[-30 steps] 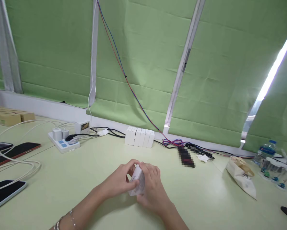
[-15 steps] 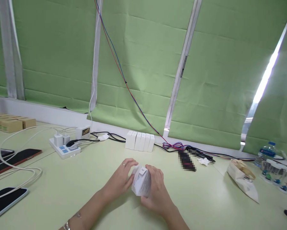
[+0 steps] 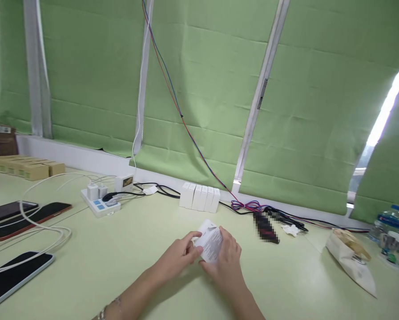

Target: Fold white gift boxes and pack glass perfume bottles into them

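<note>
A small white cardboard box [image 3: 210, 242] with fine print on its face is held tilted above the table between both hands. My right hand [image 3: 226, 262] grips its right side, thumb under the lower edge and fingers over the far side. At the box's left edge, my left hand [image 3: 181, 257] pinches with thumb and index finger. A flap at the top of the box stands slightly raised. What is inside cannot be seen.
Behind the hands stands a row of several white boxes [image 3: 199, 198]. To the left are a power strip [image 3: 101, 206] with chargers, phones [image 3: 17, 278] with white cables, and brown cartons [image 3: 29, 169]. At right lie black cables [image 3: 286, 218], a cloth pouch [image 3: 349, 262] and a water bottle [image 3: 390, 220].
The box has tilted so its printed face shows more fully, and it now sits slightly farther right in the picture. My left fingers have moved lower along its edge. The whole view has shifted a little.
</note>
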Motion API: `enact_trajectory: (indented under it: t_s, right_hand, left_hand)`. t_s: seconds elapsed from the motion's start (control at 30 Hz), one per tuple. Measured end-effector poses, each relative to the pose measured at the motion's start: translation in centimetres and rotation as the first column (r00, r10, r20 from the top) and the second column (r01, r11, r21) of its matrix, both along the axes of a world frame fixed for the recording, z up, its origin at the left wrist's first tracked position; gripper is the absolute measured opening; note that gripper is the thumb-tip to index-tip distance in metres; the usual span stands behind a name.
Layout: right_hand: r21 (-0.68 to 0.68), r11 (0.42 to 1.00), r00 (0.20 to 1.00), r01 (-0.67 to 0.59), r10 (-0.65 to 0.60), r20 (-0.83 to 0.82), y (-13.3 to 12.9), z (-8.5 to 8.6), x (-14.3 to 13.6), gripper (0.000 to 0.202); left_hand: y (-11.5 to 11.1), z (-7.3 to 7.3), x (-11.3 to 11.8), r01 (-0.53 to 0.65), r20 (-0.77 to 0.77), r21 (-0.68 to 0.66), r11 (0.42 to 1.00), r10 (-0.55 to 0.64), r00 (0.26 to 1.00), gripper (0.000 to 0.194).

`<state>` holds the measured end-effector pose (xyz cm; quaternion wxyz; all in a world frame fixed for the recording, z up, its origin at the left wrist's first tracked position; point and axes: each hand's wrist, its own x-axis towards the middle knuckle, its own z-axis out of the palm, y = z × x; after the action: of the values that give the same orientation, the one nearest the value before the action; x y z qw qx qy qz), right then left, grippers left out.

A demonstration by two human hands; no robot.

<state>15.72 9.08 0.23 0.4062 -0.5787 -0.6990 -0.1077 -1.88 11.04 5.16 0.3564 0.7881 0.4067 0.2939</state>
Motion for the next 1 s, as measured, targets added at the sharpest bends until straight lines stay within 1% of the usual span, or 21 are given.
enact_trajectory:
  t_s: [0.03, 0.1, 0.17, 0.23, 0.3, 0.33, 0.4, 0.47, 0.53, 0.6, 0.63, 0.67, 0.7, 0.73, 0.77, 0.83, 0.87, 0.9, 0.93, 0.97, 1.0]
  right_hand:
    - [-0.030, 1.000, 1.000, -0.004, 0.005, 0.017, -0.2, 0.3, 0.1, 0.077]
    - [-0.109, 0.993, 0.997, -0.053, 0.059, 0.053, -0.8, 1.1, 0.4, 0.075]
    - [-0.211, 0.969, 0.987, -0.130, 0.148, 0.069, -1.5, 2.2, 0.8, 0.068]
    - [-0.324, 0.925, 0.976, -0.199, 0.217, 0.019, -2.2, 3.3, 1.2, 0.064]
    - [-0.413, 0.871, 0.963, -0.264, 0.258, -0.071, -2.7, 4.0, 1.6, 0.062]
    - [-0.450, 0.841, 0.953, -0.301, 0.275, -0.124, -2.9, 4.2, 1.8, 0.058]
    - [-0.505, 0.774, 0.923, -0.383, 0.302, -0.237, -2.9, 4.5, 2.4, 0.042]
    - [-0.538, 0.685, 0.868, -0.491, 0.334, -0.366, -2.7, 4.5, 3.3, 0.031]
    - [-0.543, 0.576, 0.786, -0.612, 0.368, -0.496, -2.6, 4.5, 4.2, 0.036]
    - [-0.553, 0.440, 0.704, -0.707, 0.374, -0.603, -2.6, 4.7, 4.8, 0.043]
    - [-0.575, 0.369, 0.683, -0.730, 0.361, -0.635, -2.7, 4.8, 4.8, 0.047]
    - [-0.611, 0.310, 0.685, -0.728, 0.344, -0.642, -2.9, 4.9, 4.8, 0.052]
    - [-0.661, 0.271, 0.713, -0.700, 0.327, -0.621, -3.1, 5.0, 4.6, 0.061]
    - [-0.716, 0.258, 0.757, -0.649, 0.312, -0.574, -3.2, 5.0, 4.3, 0.073]
    - [-0.762, 0.277, 0.806, -0.585, 0.304, -0.508, -3.3, 5.0, 4.0, 0.085]
    - [-0.811, 0.385, 0.891, -0.441, 0.293, -0.346, -3.4, 4.8, 3.5, 0.103]
    - [-0.814, 0.441, 0.919, -0.378, 0.286, -0.272, -3.3, 4.7, 3.4, 0.107]
    - [-0.812, 0.486, 0.938, -0.324, 0.278, -0.208, -3.1, 4.5, 3.6, 0.110]
    - [-0.813, 0.512, 0.951, -0.278, 0.269, -0.155, -2.9, 4.4, 3.9, 0.111]
    - [-0.821, 0.518, 0.959, -0.239, 0.258, -0.117, -2.6, 4.3, 4.4, 0.110]
    - [-0.833, 0.512, 0.965, -0.210, 0.244, -0.093, -2.4, 4.1, 5.0, 0.108]
  left_hand:
    - [0.1, -0.1, 0.0, -0.024, -0.019, 0.025, 0.999, 0.024, 1.000, 0.046]
    - [0.3, -0.1, -0.1, -0.047, -0.022, 0.095, 0.994, 0.050, 0.999, 0.042]
    - [0.7, -0.1, -0.6, -0.030, 0.003, 0.127, 0.991, 0.029, 1.000, 0.035]
    - [1.1, -0.2, -1.1, 0.004, 0.014, 0.093, 0.996, -0.006, 1.000, 0.028]
    - [1.5, -0.3, -1.4, 0.038, 0.012, 0.048, 0.998, -0.039, 0.999, 0.024]
    - [1.7, -0.4, -1.5, 0.050, 0.008, 0.039, 0.998, -0.051, 0.999, 0.023]
    - [1.9, -0.6, -1.6, 0.063, 0.002, 0.045, 0.997, -0.063, 0.998, 0.020]
    - [2.0, -0.8, -1.6, 0.082, -0.009, 0.052, 0.995, -0.082, 0.997, 0.014]
    - [2.0, -0.9, -1.5, 0.127, -0.029, 0.051, 0.991, -0.125, 0.992, 0.009]
    - [1.8, -0.9, -1.5, 0.184, -0.049, 0.066, 0.981, -0.181, 0.982, 0.005]
    - [1.7, -0.8, -1.4, 0.214, -0.054, 0.075, 0.974, -0.210, 0.976, 0.003]
    - [1.6, -0.8, -1.4, 0.245, -0.074, 0.114, 0.963, -0.237, 0.969, 0.004]
    - [1.6, -0.7, -1.4, 0.273, -0.111, 0.177, 0.946, -0.257, 0.960, 0.008]
    - [1.5, -0.7, -1.3, 0.297, -0.157, 0.250, 0.922, -0.264, 0.952, 0.013]
    - [1.6, -0.7, -1.2, 0.313, -0.207, 0.323, 0.893, -0.256, 0.944, 0.017]
    - [1.8, -1.0, -1.1, 0.323, -0.284, 0.435, 0.841, -0.213, 0.935, 0.021]
    - [2.0, -1.2, -1.0, 0.318, -0.302, 0.459, 0.829, -0.191, 0.934, 0.021]
    - [2.3, -1.4, -0.9, 0.309, -0.307, 0.461, 0.832, -0.178, 0.935, 0.021]
    - [2.6, -1.6, -0.9, 0.302, -0.316, 0.466, 0.831, -0.162, 0.935, 0.022]
    - [3.0, -1.8, -0.9, 0.293, -0.325, 0.470, 0.832, -0.145, 0.934, 0.022]
    - [3.4, -1.9, -0.9, 0.280, -0.333, 0.471, 0.837, -0.125, 0.935, 0.023]
